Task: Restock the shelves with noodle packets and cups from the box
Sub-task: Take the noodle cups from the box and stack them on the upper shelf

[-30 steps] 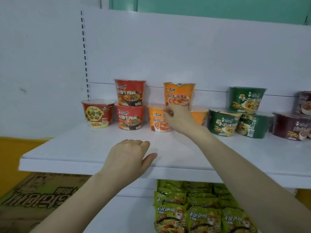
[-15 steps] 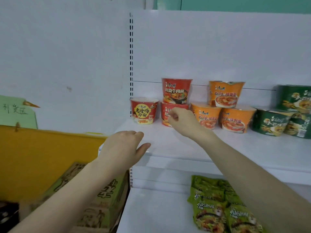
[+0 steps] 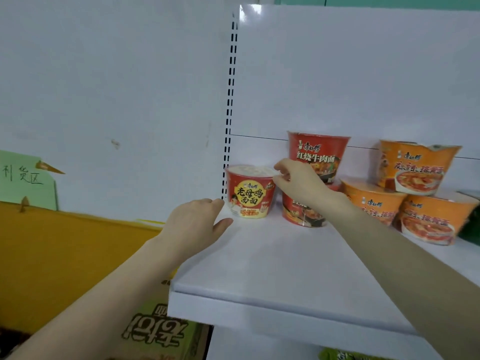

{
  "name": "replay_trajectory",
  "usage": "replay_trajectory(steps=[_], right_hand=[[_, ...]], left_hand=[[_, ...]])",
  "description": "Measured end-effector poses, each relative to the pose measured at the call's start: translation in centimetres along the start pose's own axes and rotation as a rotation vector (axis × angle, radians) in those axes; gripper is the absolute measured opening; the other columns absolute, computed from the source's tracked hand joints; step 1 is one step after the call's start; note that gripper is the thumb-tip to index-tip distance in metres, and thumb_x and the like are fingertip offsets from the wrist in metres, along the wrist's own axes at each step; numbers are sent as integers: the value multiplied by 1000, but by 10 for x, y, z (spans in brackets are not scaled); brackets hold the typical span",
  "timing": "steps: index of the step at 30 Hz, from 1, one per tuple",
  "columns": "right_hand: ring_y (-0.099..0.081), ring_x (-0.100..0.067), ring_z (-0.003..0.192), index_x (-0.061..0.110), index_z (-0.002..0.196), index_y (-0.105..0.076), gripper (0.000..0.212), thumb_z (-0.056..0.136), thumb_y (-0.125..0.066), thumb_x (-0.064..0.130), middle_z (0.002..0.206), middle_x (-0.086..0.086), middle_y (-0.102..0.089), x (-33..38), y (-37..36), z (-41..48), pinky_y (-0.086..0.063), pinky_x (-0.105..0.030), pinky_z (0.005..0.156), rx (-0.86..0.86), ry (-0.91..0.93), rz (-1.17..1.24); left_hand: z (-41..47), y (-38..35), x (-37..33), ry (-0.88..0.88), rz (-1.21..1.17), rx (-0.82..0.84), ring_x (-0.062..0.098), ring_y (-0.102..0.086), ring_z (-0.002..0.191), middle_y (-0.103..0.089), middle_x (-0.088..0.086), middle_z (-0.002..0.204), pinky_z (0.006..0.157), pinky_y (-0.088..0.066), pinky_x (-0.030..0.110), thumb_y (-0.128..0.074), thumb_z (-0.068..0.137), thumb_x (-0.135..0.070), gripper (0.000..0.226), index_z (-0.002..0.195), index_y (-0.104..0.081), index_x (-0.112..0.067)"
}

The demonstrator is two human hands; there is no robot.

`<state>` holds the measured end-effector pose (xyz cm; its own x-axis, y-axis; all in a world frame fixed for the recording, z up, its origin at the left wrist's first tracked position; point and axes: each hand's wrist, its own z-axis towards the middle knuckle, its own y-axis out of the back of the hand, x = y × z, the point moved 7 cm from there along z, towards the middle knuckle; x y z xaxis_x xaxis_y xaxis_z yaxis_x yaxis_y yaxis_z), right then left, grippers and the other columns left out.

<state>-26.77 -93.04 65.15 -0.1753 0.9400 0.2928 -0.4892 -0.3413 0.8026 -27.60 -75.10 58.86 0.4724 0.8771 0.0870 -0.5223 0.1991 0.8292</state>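
Note:
A red-and-yellow noodle cup (image 3: 248, 196) stands at the left end of the white shelf (image 3: 259, 271). My right hand (image 3: 298, 181) reaches across from the right, and its fingertips pinch that cup's rim. Behind the hand, two red cups are stacked, the top one (image 3: 319, 154) over the lower one (image 3: 301, 213). Right of them stand orange cups, one (image 3: 415, 166) on top of two others (image 3: 372, 200) (image 3: 432, 220). My left hand (image 3: 198, 224) is flat and empty at the shelf's left edge. The cardboard box (image 3: 161, 331) lies below on the left.
A slotted shelf upright (image 3: 230, 105) runs up just behind the cup. Left of the shelf are a yellow board (image 3: 65, 255) and a green paper sign (image 3: 23, 180). A green cup (image 3: 471, 229) shows at the right edge, and green packets (image 3: 345, 355) lie on the lower shelf.
My view swung left. My right hand moved left from the orange cups, past the red cups, to the red-and-yellow cup's rim. My left hand stayed by the shelf's front-left edge.

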Motion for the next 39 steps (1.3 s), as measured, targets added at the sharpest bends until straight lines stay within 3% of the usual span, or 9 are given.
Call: replay_trajectory(steps=[5, 8, 12, 21, 35, 39], right_hand=[[-49, -26, 122, 12, 137, -41, 47, 93, -52, 24, 137, -10, -50, 5, -26, 21, -42, -34, 96, 94, 43, -123], [-47, -25, 126, 14, 139, -39, 53, 91, -56, 27, 141, -8, -47, 3, -39, 30, -42, -38, 99, 129, 34, -213], [-53, -26, 118, 14, 132, -48, 44, 90, -57, 26, 132, -8, -56, -2, -47, 35, -45, -39, 95, 153, 26, -248], [-58, -27, 110, 12, 122, -58, 36, 88, -58, 25, 121, -9, -64, 4, -52, 38, -46, -35, 87, 107, 61, -233], [-52, -26, 116, 7, 127, -48, 36, 92, -53, 17, 127, -12, -57, 2, -57, 38, -44, -36, 95, 153, 11, -255], [-38, -21, 133, 10, 139, -39, 48, 93, -52, 17, 144, -9, -42, 9, -46, 30, -29, -28, 107, 101, 26, -192]], left_hand=[[36, -21, 27, 39, -186, 4, 25, -52, 112, -53, 8, 126, 89, -44, 34, -42, 94, -43, 50, 132, -38, -10], [59, -30, 29, 6, -342, 0, 25, -44, 123, -40, 10, 140, 95, -39, 33, -49, 93, -38, 61, 143, -26, -13], [87, -44, 26, -55, -417, 36, 28, -34, 133, -21, 9, 153, 103, -35, 35, -52, 92, -33, 66, 147, -18, -20], [101, -42, 37, -98, -526, -80, 30, -47, 117, -49, 15, 131, 93, -38, 33, -51, 94, -21, 40, 132, -47, -9], [104, -43, 31, -64, -504, -79, 34, -51, 106, -51, 18, 121, 85, -42, 36, -49, 94, -23, 35, 125, -50, -7], [99, -38, 29, -71, -452, -91, 30, -49, 112, -48, 15, 128, 86, -43, 36, -51, 93, -29, 44, 132, -44, -12]])
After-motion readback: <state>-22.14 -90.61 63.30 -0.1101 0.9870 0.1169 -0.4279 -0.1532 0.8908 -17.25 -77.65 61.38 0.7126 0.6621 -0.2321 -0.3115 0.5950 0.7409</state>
